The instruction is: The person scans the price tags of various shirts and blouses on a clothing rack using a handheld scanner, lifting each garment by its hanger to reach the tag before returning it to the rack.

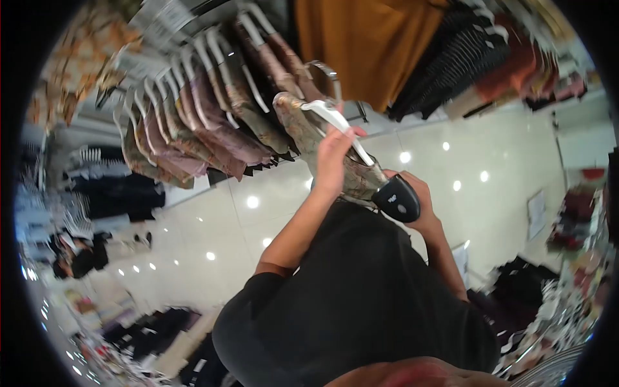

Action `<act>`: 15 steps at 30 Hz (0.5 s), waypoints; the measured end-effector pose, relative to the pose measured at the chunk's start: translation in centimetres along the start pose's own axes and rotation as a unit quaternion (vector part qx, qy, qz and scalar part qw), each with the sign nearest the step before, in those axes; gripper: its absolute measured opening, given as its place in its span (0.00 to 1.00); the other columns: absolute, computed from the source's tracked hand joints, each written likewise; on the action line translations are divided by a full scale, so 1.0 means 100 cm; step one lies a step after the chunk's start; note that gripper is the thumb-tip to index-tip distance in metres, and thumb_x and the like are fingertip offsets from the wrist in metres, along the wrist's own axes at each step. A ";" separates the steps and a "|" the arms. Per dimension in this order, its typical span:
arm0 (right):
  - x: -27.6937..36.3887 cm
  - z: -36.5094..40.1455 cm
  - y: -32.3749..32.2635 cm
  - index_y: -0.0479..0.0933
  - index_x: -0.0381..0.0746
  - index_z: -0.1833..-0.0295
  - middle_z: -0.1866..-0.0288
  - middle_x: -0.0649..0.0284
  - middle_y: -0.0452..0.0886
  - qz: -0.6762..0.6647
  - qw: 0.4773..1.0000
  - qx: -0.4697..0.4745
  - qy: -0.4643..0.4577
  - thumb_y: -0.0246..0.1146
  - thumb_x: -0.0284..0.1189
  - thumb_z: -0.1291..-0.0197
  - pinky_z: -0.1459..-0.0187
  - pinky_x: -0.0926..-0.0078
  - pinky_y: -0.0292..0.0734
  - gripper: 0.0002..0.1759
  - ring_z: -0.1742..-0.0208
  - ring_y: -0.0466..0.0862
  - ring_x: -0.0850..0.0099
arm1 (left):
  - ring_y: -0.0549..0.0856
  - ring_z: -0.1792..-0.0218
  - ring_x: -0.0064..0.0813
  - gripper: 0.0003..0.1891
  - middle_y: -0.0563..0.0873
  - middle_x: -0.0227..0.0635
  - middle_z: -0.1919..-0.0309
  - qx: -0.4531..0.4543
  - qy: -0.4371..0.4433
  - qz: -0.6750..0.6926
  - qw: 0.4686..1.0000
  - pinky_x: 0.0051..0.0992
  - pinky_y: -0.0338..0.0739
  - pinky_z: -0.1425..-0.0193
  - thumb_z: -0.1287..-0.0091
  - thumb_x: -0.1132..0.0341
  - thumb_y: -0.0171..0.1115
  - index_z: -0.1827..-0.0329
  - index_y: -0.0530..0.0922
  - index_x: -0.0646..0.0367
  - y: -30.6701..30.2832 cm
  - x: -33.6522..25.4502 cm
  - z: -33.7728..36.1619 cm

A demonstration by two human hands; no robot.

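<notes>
My left hand is closed around a white hanger that has a metal hook at its top. From the hanger hangs a green patterned garment, slanting down to the right. At the garment's lower right end is a black rounded device. My right hand is beside and partly behind this device, its fingers largely hidden by it. Left of my hands, a row of pink and green patterned garments hangs on white hangers.
A mustard garment and dark striped clothes hang beyond my hands. Glossy tiled floor lies below. Another person is at the far left. Clothes racks stand at the right, with dark clothes at the lower right.
</notes>
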State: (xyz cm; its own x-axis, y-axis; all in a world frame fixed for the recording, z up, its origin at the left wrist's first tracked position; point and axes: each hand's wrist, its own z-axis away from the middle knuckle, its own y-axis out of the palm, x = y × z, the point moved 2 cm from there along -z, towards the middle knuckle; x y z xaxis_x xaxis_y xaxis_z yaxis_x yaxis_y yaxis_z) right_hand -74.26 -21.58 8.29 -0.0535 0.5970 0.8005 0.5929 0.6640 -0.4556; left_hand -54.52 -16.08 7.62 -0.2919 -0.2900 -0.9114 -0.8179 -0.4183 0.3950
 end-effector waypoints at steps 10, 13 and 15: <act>-0.006 0.121 -0.030 0.76 0.29 0.43 0.49 0.56 0.84 -0.151 0.969 -0.185 0.066 0.69 0.31 0.50 0.49 0.73 0.77 0.28 0.52 0.83 0.71 | 0.58 0.24 0.41 0.13 0.60 0.53 0.25 0.096 0.067 -0.350 0.929 0.36 0.51 0.24 0.30 0.68 0.58 0.48 0.80 0.66 0.101 0.018 0.033; -0.007 0.132 -0.045 0.76 0.30 0.43 0.47 0.56 0.83 -0.168 0.960 -0.218 0.059 0.68 0.32 0.50 0.50 0.75 0.76 0.28 0.52 0.83 0.73 | 0.66 0.29 0.34 0.18 0.67 0.48 0.29 0.059 -0.097 -0.029 0.993 0.31 0.56 0.27 0.29 0.71 0.55 0.39 0.74 0.70 0.125 0.028 0.036; -0.010 0.138 -0.056 0.76 0.30 0.43 0.51 0.57 0.83 -0.201 0.953 -0.217 0.065 0.68 0.32 0.50 0.52 0.74 0.76 0.28 0.55 0.83 0.70 | 0.72 0.37 0.27 0.23 0.72 0.42 0.34 0.034 -0.159 0.181 0.970 0.27 0.60 0.30 0.28 0.73 0.53 0.33 0.65 0.74 0.136 0.028 0.036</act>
State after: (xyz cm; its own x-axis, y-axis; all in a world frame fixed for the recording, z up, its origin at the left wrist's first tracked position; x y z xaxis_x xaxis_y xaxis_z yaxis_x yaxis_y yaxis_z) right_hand -88.59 -19.66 4.69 -0.2634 0.2530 0.9309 0.8236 0.5615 0.0804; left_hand -68.24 -19.51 10.01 -0.6950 -0.1224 -0.7085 -0.6612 -0.2782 0.6967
